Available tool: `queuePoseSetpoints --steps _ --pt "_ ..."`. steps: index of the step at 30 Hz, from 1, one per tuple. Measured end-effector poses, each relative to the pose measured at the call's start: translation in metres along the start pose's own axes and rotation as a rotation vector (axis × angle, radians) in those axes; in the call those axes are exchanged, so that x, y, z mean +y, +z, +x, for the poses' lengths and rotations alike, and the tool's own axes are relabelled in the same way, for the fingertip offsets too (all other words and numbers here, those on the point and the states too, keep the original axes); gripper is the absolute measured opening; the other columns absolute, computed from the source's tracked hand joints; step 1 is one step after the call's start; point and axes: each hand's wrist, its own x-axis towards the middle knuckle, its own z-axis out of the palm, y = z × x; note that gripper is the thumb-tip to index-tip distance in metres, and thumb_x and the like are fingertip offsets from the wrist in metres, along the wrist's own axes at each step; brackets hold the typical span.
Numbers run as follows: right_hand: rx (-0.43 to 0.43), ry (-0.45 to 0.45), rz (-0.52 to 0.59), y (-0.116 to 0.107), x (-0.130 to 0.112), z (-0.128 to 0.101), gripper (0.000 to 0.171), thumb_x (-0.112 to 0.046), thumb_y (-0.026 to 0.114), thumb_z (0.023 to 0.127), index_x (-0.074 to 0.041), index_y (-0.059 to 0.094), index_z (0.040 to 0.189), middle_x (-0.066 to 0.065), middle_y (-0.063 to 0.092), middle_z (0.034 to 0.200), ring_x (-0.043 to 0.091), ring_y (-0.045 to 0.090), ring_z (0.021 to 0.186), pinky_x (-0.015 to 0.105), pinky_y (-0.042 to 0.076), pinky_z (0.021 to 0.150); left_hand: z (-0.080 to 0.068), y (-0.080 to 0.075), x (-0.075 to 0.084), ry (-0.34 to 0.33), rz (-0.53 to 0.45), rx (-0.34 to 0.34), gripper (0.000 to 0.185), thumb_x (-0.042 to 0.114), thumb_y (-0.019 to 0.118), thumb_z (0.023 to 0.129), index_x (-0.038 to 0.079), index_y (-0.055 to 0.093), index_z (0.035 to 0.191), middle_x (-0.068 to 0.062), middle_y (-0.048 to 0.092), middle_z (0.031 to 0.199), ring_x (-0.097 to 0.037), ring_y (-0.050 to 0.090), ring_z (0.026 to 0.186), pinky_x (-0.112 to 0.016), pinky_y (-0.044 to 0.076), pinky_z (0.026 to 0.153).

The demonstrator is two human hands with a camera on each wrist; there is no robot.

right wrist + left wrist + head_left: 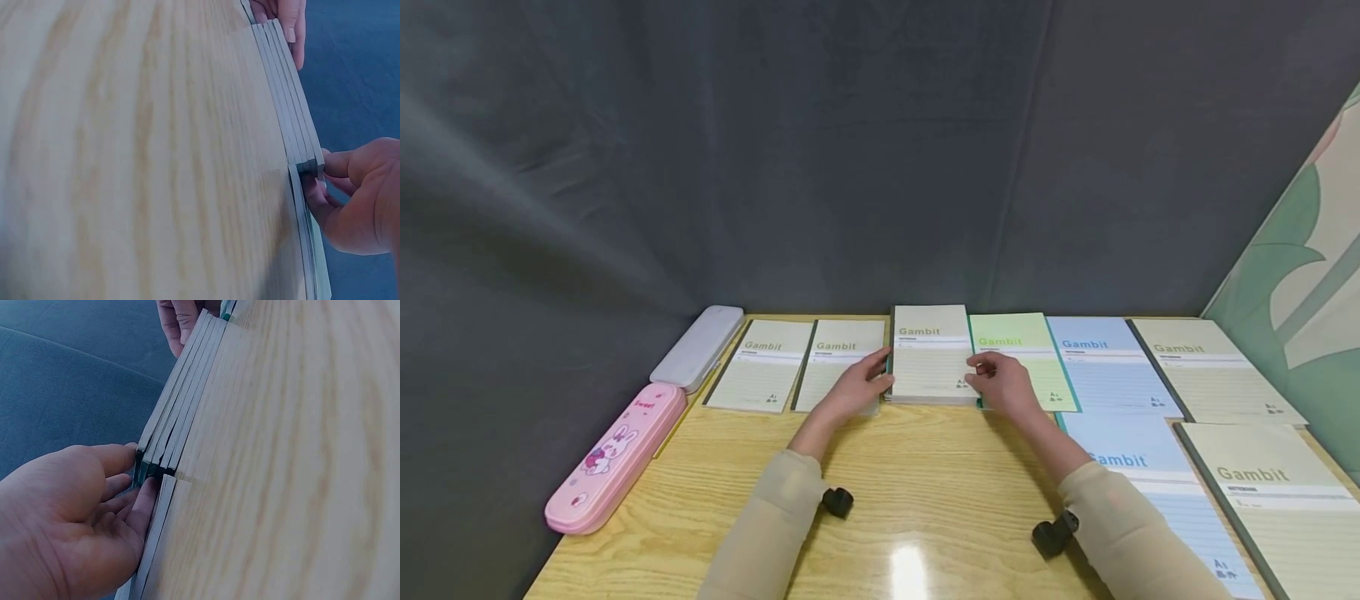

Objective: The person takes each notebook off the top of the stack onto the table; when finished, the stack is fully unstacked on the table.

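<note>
A stack of several notebooks (pixel 929 354) lies at the back of the table, topped by a cream "Gambit" cover with a dark spine. My left hand (pixel 857 385) touches the stack's left edge with thumb and fingertips, above a cream notebook (pixel 838 354) beside it. Against the right edge rest the bent fingers of my right hand (pixel 1003 385), over a light green notebook (pixel 1018 337). Both wrist views show the stacked page edges (pixel 184 394) between the two hands, with dark green binding near the left fingertips. Some fingers are hidden behind others.
At left lie another cream notebook (pixel 760 367), a pink pencil case (pixel 617 458) with a rabbit, and a pale grey case (pixel 698 346). Blue notebooks (pixel 1108 358) and larger cream notebooks (pixel 1217 367) lie at right. A dark curtain (pixel 865 158) hangs behind the table.
</note>
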Motion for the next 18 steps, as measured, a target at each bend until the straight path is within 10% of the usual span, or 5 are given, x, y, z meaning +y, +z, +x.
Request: queuePoseSetpoints --steps 18 --pt "-0.165 0.133 0.153 -0.027 0.006 -0.026 0.036 -0.007 0.067 0.098 0.004 0.062 0.132 0.025 0.062 0.118 0.021 0.063 0.087 0.032 0.056 0.073 -0.003 0.000 0.001 0.011 -0.014 -0.032 0.057 0.017 0.052 0.108 0.011 0.031 0.160 -0.016 0.039 0.158 -0.030 0.037 0.145 -0.045 0.035 0.115"
